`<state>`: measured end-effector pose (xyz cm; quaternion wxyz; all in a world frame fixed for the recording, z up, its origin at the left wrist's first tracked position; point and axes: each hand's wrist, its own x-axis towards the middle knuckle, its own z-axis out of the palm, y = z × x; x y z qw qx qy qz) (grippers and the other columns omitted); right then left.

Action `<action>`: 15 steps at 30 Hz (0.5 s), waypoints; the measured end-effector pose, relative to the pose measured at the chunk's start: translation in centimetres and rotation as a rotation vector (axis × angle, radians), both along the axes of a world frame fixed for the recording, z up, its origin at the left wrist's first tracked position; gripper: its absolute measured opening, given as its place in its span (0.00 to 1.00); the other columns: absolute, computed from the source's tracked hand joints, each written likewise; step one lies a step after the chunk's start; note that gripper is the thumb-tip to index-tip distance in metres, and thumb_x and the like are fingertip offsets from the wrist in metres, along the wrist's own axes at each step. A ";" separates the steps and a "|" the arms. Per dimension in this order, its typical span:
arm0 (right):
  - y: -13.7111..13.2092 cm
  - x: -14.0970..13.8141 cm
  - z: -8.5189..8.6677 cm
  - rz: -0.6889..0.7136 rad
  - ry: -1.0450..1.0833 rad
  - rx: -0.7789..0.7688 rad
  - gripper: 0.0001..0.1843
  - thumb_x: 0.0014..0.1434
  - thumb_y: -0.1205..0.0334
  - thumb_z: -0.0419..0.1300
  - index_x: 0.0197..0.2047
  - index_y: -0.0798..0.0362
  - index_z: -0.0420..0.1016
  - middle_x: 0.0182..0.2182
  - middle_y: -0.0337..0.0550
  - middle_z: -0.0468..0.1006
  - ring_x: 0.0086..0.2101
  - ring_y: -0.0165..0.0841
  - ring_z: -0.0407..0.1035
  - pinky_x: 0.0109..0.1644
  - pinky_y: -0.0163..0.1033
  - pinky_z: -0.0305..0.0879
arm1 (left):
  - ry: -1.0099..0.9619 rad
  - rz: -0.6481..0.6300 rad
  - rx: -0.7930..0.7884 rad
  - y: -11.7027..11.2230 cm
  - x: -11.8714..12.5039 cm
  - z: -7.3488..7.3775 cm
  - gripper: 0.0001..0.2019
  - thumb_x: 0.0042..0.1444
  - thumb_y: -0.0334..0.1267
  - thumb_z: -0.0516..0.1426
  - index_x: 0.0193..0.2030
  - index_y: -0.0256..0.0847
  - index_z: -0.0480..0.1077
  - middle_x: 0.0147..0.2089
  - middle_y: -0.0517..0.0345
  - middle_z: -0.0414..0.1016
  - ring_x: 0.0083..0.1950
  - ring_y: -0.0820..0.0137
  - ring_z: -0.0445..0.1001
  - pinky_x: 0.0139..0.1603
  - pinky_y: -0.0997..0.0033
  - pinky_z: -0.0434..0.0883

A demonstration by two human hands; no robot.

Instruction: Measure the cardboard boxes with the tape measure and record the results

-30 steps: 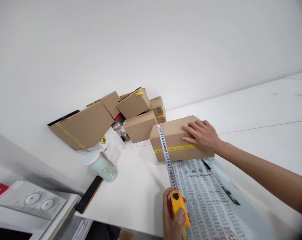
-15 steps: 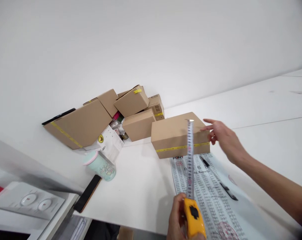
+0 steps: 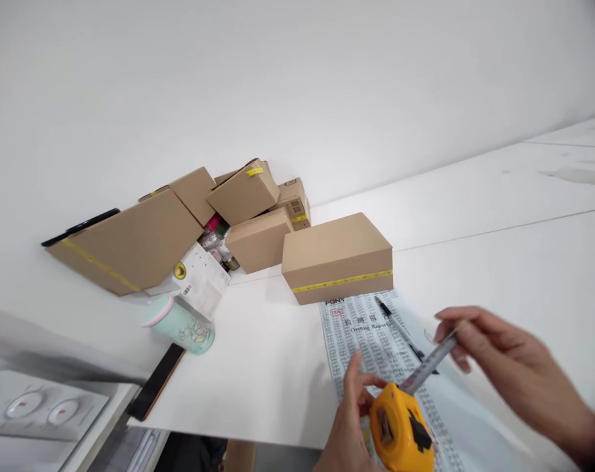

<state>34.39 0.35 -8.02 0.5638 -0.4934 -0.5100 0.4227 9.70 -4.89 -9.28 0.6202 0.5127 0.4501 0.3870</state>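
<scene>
My left hand grips a yellow tape measure near the front edge of the table. A short length of its blade sticks out toward the upper right. The fingers of my right hand pinch that blade close to its end. Both hands are over a printed report with a black pen lying on it. Just beyond the paper sits a closed cardboard box with a yellow tape strip along its front side; neither hand touches it.
Several cardboard boxes are piled against the wall at the back left. A mint-green cup with a pink rim and a black flat object are at the table's left. A white carton lies behind the cup.
The extended blade has become much shorter. My right hand has come from beside the box down to the blade and now pinches it. My left hand still holds the tape measure, now turned.
</scene>
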 end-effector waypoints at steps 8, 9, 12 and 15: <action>3.5 -2.2 -2.3 0.005 -0.654 -0.015 0.18 0.63 0.39 0.52 0.36 0.44 0.67 0.22 0.38 0.74 0.21 0.36 0.66 0.24 0.41 0.61 | 0.231 0.089 0.475 6.5 -1.5 5.3 0.46 0.46 0.39 0.69 0.68 0.49 0.49 0.57 0.48 0.69 0.57 0.55 0.71 0.59 0.54 0.66; 4.5 -2.1 -2.7 -0.027 -0.779 -0.017 0.19 0.62 0.38 0.52 0.34 0.45 0.65 0.22 0.38 0.74 0.21 0.37 0.66 0.23 0.40 0.58 | 0.300 0.146 0.587 8.1 -1.7 6.1 0.43 0.48 0.39 0.68 0.67 0.48 0.51 0.58 0.48 0.68 0.58 0.56 0.70 0.59 0.54 0.65; 6.5 -2.2 -4.0 0.013 -1.005 0.020 0.16 0.61 0.41 0.53 0.35 0.45 0.63 0.25 0.41 0.77 0.24 0.41 0.71 0.22 0.39 0.54 | 0.519 0.274 0.811 13.9 -1.6 8.5 0.36 0.50 0.40 0.67 0.63 0.45 0.56 0.61 0.45 0.67 0.61 0.55 0.68 0.59 0.53 0.66; 6.8 -2.2 -4.4 0.177 -0.998 0.063 0.08 0.63 0.54 0.50 0.40 0.46 0.67 0.30 0.43 0.79 0.27 0.41 0.72 0.27 0.41 0.60 | 0.741 0.257 0.938 19.3 -1.1 9.8 0.31 0.52 0.37 0.64 0.61 0.45 0.58 0.60 0.47 0.69 0.60 0.56 0.69 0.59 0.54 0.67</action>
